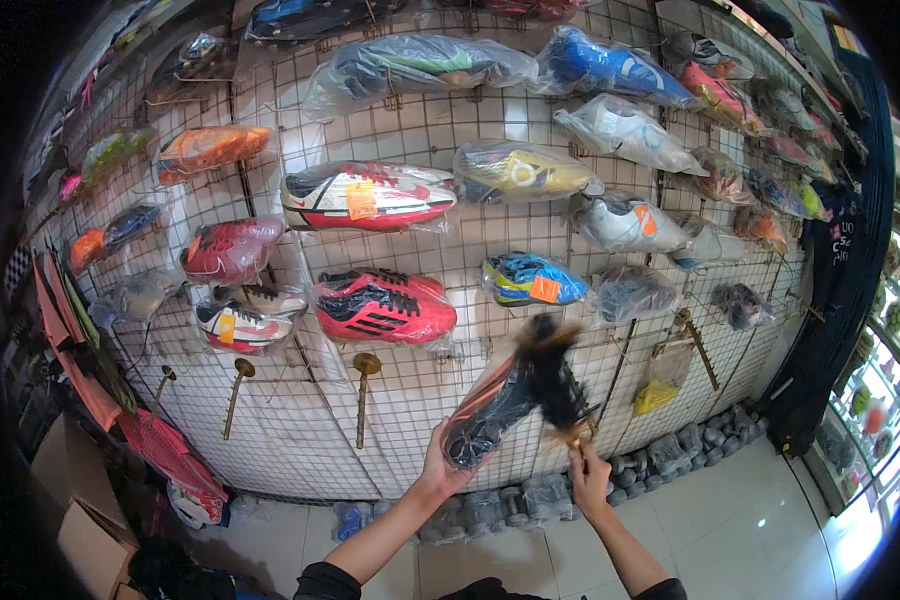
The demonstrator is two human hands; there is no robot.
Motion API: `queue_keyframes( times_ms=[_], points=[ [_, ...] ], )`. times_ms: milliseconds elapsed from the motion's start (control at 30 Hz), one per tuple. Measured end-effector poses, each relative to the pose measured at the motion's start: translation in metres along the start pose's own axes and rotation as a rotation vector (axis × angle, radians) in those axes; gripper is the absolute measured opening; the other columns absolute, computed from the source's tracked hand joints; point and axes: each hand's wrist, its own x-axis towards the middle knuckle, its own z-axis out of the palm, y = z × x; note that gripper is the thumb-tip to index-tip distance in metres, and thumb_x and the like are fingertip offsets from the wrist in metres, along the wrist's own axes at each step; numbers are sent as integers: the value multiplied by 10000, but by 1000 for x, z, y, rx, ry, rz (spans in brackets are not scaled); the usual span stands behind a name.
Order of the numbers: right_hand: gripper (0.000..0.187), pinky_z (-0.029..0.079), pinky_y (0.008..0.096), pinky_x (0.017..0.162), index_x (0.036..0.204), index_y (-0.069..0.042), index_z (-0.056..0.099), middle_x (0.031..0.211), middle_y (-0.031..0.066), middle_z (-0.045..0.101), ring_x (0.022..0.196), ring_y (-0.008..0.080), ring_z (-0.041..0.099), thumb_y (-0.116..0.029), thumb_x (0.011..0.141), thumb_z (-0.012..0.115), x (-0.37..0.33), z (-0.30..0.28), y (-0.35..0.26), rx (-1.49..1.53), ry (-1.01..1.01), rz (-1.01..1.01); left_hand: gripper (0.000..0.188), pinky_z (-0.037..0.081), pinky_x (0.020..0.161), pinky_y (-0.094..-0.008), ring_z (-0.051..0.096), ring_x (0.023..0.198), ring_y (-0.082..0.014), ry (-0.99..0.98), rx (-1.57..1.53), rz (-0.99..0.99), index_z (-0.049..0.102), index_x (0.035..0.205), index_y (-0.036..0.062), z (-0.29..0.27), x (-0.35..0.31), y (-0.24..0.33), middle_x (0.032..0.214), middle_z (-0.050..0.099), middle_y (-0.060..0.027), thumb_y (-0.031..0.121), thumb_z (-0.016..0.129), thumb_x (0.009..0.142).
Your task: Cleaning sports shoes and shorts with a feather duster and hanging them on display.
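In my left hand point(447, 464) is a dark shoe with orange-pink parts point(488, 412), wrapped in clear plastic and tilted with its upper end to the right. My fingers are closed around its lower end. My right hand point(590, 478) grips the thin light-brown handle of a brush with dark bristles point(553, 385). The brush is smeared by motion, and its bristles overlap the shoe's upper right side; whether they touch is hard to tell. Just above hangs a blue and yellow shoe point(535, 279) in plastic with an orange tag.
A wire grid wall point(420, 385) holds several plastic-wrapped shoes, including a red one with black stripes point(385, 306). Bare brass-coloured hooks point(367, 375) jut out lower down. Grey dumbbells point(470, 515) line the wall's foot. Cardboard boxes point(95, 540) stand at left, dark clothing point(830, 270) hangs at right.
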Motion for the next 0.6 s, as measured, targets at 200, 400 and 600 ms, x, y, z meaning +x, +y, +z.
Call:
queue_keyframes(
  times_ms=[200, 400, 600],
  points=[
    [226, 403, 330, 430, 994, -61, 605, 580, 128, 527, 476, 277, 537, -206, 821, 619, -6, 4, 21, -106, -92, -442, 500, 473, 886, -460, 569, 1007, -349, -121, 85, -55, 478, 1205, 63, 5, -5, -3, 1120, 573, -154, 456, 408, 903],
    [162, 417, 324, 486, 967, -36, 602, 660, 184, 547, 523, 290, 550, -140, 846, 571, 7, -8, -2, -34, -55, -108, 393, 487, 815, -531, 563, 1017, -337, 34, 20, -56, 525, 1105, 109, -7, -10, -2, 1132, 570, -124, 431, 464, 887],
    [186, 443, 336, 496, 949, -55, 609, 692, 161, 579, 560, 298, 576, -198, 830, 612, 24, -12, 10, -77, -57, -227, 475, 460, 896, -485, 548, 1072, -277, 12, 149, 16, 478, 1218, 89, -4, -21, -3, 1189, 547, -92, 437, 448, 896]
  ],
)
